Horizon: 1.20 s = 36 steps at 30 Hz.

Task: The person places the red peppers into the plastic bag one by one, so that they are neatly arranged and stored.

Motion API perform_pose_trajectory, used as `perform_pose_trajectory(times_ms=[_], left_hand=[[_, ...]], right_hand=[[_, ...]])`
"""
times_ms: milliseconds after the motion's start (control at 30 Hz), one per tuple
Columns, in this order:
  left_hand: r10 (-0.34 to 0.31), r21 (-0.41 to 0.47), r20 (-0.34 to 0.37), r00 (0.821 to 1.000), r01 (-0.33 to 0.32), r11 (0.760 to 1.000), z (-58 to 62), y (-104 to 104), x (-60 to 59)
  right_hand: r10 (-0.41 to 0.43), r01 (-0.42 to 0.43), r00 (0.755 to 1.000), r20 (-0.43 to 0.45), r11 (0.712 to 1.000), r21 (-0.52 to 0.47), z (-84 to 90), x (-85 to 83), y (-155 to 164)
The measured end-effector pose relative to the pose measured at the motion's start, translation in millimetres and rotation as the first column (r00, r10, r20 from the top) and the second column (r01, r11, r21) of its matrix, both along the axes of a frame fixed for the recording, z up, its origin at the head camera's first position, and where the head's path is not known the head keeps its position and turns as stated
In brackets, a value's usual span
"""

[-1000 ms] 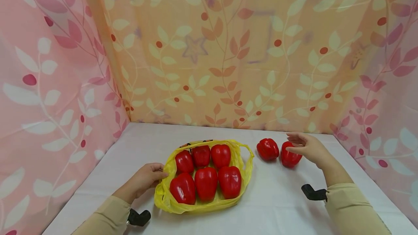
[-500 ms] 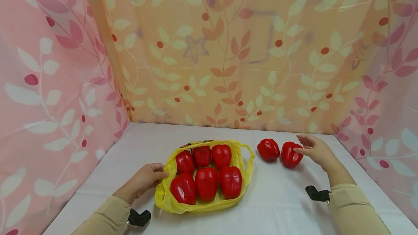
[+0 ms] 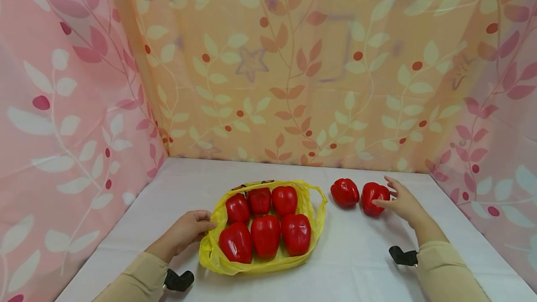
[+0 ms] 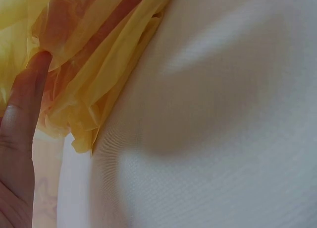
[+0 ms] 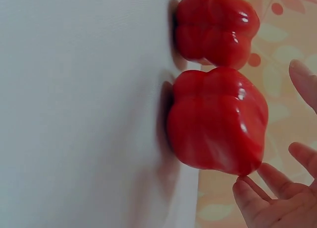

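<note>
A yellow plastic bag lies spread on the white table with several red bell peppers inside, in two rows. My left hand pinches the bag's left edge between thumb and fingers. In the left wrist view one digit presses into the yellow film. On the right, two more bell peppers sit side by side, a left one and a right one. My right hand is beside the right one, fingers spread apart. Fingertips are right at that pepper's surface in the right wrist view.
The bag's handle loop sticks out toward the two loose peppers. Flowered cloth hangs behind the table and along both sides. Black camera mounts are worn at both wrists, under beige sleeves.
My right hand drew back from the right loose pepper toward the right, then came in lower beside it with fingers spread. The left hand, bag and peppers stay put.
</note>
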<state>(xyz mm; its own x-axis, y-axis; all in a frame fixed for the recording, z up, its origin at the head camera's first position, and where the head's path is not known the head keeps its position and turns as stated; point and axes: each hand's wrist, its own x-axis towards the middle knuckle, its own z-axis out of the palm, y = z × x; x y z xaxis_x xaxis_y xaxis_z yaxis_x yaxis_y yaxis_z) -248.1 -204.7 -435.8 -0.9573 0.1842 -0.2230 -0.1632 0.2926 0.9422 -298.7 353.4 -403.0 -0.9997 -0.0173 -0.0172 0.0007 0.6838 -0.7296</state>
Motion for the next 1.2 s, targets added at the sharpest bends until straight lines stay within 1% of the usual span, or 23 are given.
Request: perform_pose_trajectory(times_ms=[133,267,467,667,833,1067,1200], left_hand=[[-0.002,-0.002,-0.001,1.0,0.002,1.0,-0.2,0,0.0],[-0.003,0.002,0.004,1.0,0.003,1.0,-0.7,-1,-0.2],[-0.01,0.001,0.002,1.0,0.01,1.0,-0.5,-1,0.2],[-0.003,-0.002,0.002,1.0,0.003,1.0,0.1,0,0.4],[-0.012,0.007,0.003,1.0,0.012,1.0,-0.4,0,-0.5],[-0.022,0.015,0.0,1.0,0.022,1.0,-0.7,-1,-0.5],[-0.015,0.014,0.003,1.0,0.015,1.0,0.0,0,0.1]], right_hand=[[-0.005,0.005,1.0,0.004,1.0,-0.023,-6.5,-0.7,1],[-0.019,0.02,1.0,0.023,0.999,-0.026,-13.0,-2.7,1],[-0.038,0.038,0.998,0.04,0.999,-0.001,-15.0,-3.0,0],[-0.062,0.06,0.995,0.08,0.998,0.021,-18.4,-5.2,2],[-0.049,0.048,0.994,0.094,0.999,0.018,-25.3,-8.0,6],[-0.028,0.028,0.997,0.065,1.0,0.008,-30.3,-10.2,8],[-0.042,0.041,0.998,0.052,0.999,0.019,-31.3,-10.6,7]])
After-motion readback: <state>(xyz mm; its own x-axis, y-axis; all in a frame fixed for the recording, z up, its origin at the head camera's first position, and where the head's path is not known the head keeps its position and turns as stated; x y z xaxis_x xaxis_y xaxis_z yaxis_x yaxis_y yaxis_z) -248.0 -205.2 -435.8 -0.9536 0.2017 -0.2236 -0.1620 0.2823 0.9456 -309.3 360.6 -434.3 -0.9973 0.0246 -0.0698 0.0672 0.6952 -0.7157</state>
